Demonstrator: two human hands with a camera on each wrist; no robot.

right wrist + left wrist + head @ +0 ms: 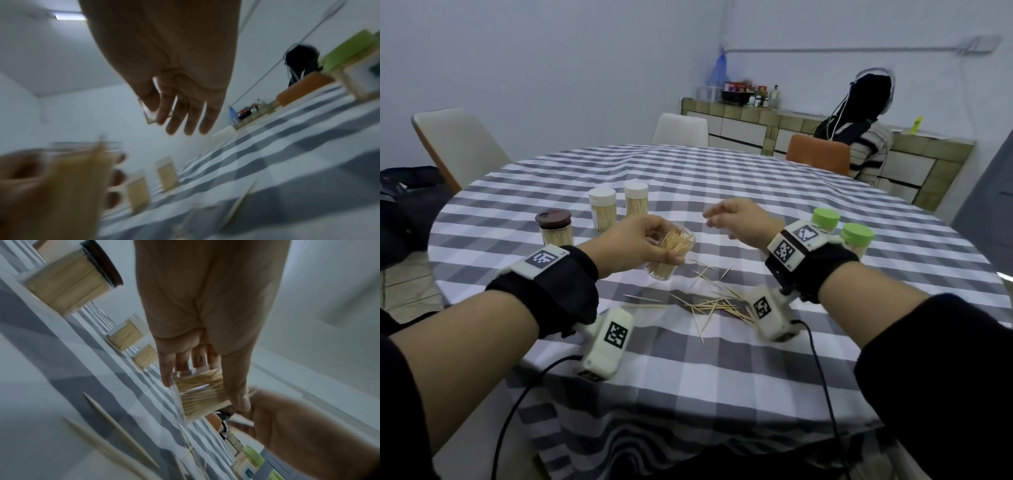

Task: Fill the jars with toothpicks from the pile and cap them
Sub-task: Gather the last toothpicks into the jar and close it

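Left hand (643, 240) gripping an uncapped clear jar (671, 253) of toothpicks, fingers and thumb curled round its wall, lifting it tilted above the checked worktop (722, 370). Right hand (739, 222) hovering just right of the jar, grip relaxed, fingers (179, 116) loosely spread, holding nothing. Lying scattered on the cloth near the wrists: the loose toothpick pile (712, 305). Standing to the far left: a brown-capped jar (554, 228) and two white-capped jars (602, 212), all packed with toothpicks. Standing to the right, behind the right wrist: two green-capped jars (856, 240). Showing black-and-white square code markers: the wrist units (616, 334); no readable writing or brand anywhere.
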